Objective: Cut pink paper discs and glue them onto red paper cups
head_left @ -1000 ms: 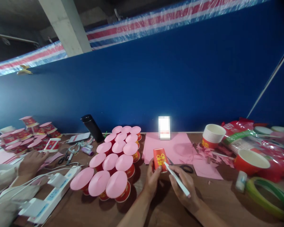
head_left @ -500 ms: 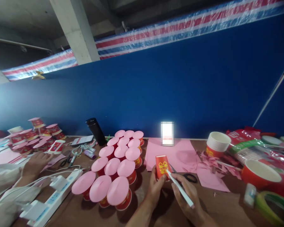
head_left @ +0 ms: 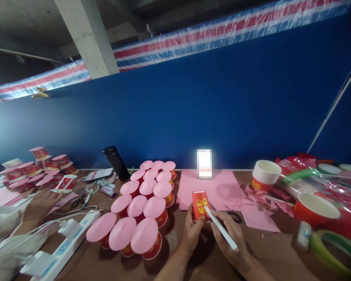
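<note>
My left hand (head_left: 194, 230) grips a red paper cup (head_left: 200, 204) with gold print, held upside down just above the brown table (head_left: 275, 253). My right hand (head_left: 231, 236) pinches a white pen-like stick (head_left: 221, 233) whose tip touches the cup's side. Under the cup lies a stack of pink paper sheets (head_left: 219, 187), with black scissors (head_left: 235, 216) partly hidden behind my right fingers. To the left stands a cluster of several red cups topped with pink paper discs (head_left: 140, 212).
Another person's hand (head_left: 39, 205) rests at the left near a white power strip (head_left: 58, 244), scissors (head_left: 80, 200) and more capped cups (head_left: 38, 169). A black flask (head_left: 115, 162), a lit phone (head_left: 204, 164), stacked cups (head_left: 263, 175), a red bowl (head_left: 316, 208), plastic bags (head_left: 310, 175) and a green tape roll (head_left: 330, 249) surround the workspace.
The view has shifted slightly. Both my hands keep the same hold on the cup and the stick, with only small movement. The other person's hand stays at the left.
</note>
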`<state>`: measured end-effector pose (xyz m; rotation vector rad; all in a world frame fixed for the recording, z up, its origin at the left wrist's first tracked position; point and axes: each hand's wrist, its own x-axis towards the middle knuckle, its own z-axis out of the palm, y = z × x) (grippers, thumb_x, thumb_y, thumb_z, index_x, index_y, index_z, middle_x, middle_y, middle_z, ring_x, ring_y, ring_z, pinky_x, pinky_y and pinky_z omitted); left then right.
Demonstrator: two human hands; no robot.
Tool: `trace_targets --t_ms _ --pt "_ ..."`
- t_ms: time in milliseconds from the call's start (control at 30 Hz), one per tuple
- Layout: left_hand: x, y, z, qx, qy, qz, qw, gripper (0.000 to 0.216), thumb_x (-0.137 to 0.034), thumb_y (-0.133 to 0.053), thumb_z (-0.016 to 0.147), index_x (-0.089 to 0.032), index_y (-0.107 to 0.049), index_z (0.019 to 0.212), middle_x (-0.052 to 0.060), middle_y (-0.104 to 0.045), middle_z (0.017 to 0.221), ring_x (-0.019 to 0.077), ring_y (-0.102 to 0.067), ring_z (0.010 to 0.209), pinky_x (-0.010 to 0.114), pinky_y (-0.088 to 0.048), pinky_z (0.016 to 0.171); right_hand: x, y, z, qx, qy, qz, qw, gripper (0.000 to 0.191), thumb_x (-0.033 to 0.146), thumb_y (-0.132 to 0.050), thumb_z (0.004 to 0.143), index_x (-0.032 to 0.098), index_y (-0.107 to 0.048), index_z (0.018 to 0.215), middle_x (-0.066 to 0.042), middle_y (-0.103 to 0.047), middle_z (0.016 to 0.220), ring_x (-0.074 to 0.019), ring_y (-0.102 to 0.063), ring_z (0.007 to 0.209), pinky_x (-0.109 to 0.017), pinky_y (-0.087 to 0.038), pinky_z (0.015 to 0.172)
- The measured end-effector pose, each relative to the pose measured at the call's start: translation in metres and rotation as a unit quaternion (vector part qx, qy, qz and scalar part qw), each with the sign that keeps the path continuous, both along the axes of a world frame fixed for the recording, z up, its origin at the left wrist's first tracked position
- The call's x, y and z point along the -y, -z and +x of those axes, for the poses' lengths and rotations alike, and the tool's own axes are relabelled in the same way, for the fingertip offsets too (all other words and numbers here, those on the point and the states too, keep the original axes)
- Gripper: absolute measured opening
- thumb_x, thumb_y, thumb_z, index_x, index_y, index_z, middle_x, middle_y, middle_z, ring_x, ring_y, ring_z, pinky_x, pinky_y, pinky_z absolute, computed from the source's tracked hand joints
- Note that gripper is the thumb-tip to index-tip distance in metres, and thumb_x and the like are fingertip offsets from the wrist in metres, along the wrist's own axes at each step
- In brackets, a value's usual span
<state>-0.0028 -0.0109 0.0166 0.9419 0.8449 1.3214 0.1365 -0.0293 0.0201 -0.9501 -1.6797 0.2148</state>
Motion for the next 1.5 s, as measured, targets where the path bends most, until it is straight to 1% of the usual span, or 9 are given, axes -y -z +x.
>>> trace_targets --t_ms 200,400,533,667,867,1033,1133,1300,1500 --pt "0.001 -0.002 0.0 -0.023 0.003 -0.028 0.999 0.067 -0.04 -0.073 0.07 -0.017 -0.047 0.127 0.011 -0.066 0.109 0.024 -0.062 0.096 0.033 -0.049 0.084 -0.002 0.001 -0.001 -0.004 -0.027 -0.012 1.0 0.024 0.015 -0.054 0.085 0.021 -0.058 0.108 -0.008 -0.066 0.096 -0.021 -0.064 0.088 -0.033 -0.053 0.078" --pt "0.0 0.003 0.002 -0.03 0.02 -0.008 0.999 0.07 -0.042 -0.072 0.071 -0.019 -0.044 0.13 0.012 -0.062 0.117 0.0258 -0.061 0.103 0.036 -0.048 0.089 0.001 -0.001 0.0 -0.002 -0.03 -0.013 0.999 0.023 0.013 -0.054 0.085 0.021 -0.058 0.107 -0.008 -0.066 0.092 -0.0203 -0.064 0.084 -0.033 -0.053 0.076" --pt "-0.002 0.007 0.003 -0.053 0.009 0.007 0.999 0.068 -0.043 -0.071 0.071 -0.019 -0.045 0.129 0.012 -0.06 0.122 0.0258 -0.058 0.109 0.037 -0.046 0.094 0.0 -0.004 0.0 0.003 -0.037 -0.014 0.999 0.023 0.013 -0.054 0.085 0.021 -0.058 0.106 -0.008 -0.066 0.092 -0.0208 -0.064 0.085 -0.034 -0.052 0.076" --pt "-0.002 0.01 0.002 -0.083 0.0 0.012 0.996 0.067 -0.043 -0.07 0.072 -0.02 -0.044 0.129 0.01 -0.061 0.119 0.0256 -0.058 0.108 0.038 -0.046 0.094 0.0 -0.01 -0.001 0.001 -0.034 -0.006 0.999 0.022 0.012 -0.055 0.084 0.021 -0.059 0.104 -0.007 -0.067 0.09 -0.0201 -0.064 0.084 -0.033 -0.053 0.075" --pt "-0.004 0.015 0.002 -0.104 -0.003 0.028 0.994 0.067 -0.042 -0.069 0.074 -0.017 -0.041 0.13 0.013 -0.059 0.122 0.0266 -0.057 0.11 0.039 -0.045 0.095 0.002 -0.016 -0.002 -0.002 -0.031 -0.002 1.0 0.021 0.013 -0.055 0.084 0.02 -0.061 0.103 -0.007 -0.068 0.091 -0.0197 -0.064 0.082 -0.033 -0.053 0.074" --pt "-0.004 0.014 0.002 -0.11 0.0 0.029 0.994 0.069 -0.044 -0.068 0.074 -0.018 -0.04 0.131 0.012 -0.059 0.122 0.0255 -0.057 0.109 0.037 -0.045 0.094 0.002 -0.016 -0.002 0.001 -0.029 0.006 1.0 0.021 0.013 -0.056 0.084 0.02 -0.061 0.102 -0.007 -0.068 0.089 -0.0193 -0.065 0.082 -0.032 -0.053 0.074" --pt "-0.003 0.012 0.003 -0.115 -0.012 0.026 0.993 0.07 -0.045 -0.069 0.072 -0.018 -0.042 0.13 0.012 -0.059 0.122 0.0253 -0.057 0.109 0.036 -0.045 0.094 0.001 -0.014 -0.002 0.005 -0.031 0.009 0.999 0.021 0.013 -0.056 0.084 0.02 -0.061 0.103 -0.007 -0.068 0.09 -0.0195 -0.065 0.082 -0.033 -0.053 0.074" --pt "-0.002 0.01 0.002 -0.123 -0.013 0.025 0.992 0.063 -0.041 -0.068 0.074 -0.018 -0.043 0.128 0.011 -0.059 0.122 0.025 -0.057 0.109 0.036 -0.045 0.095 -0.001 -0.008 -0.001 0.008 -0.03 -0.006 0.999 0.023 0.014 -0.055 0.084 0.021 -0.06 0.106 -0.008 -0.068 0.092 -0.0207 -0.064 0.084 -0.034 -0.053 0.075" --pt "-0.003 0.011 0.002 -0.122 -0.007 0.033 0.992 0.062 -0.038 -0.067 0.076 -0.017 -0.041 0.129 0.012 -0.059 0.122 0.0248 -0.058 0.108 0.036 -0.045 0.094 0.001 -0.011 -0.001 0.01 -0.03 -0.012 0.999 0.021 0.016 -0.054 0.086 0.021 -0.06 0.105 -0.008 -0.068 0.093 -0.0205 -0.065 0.084 -0.034 -0.054 0.075"
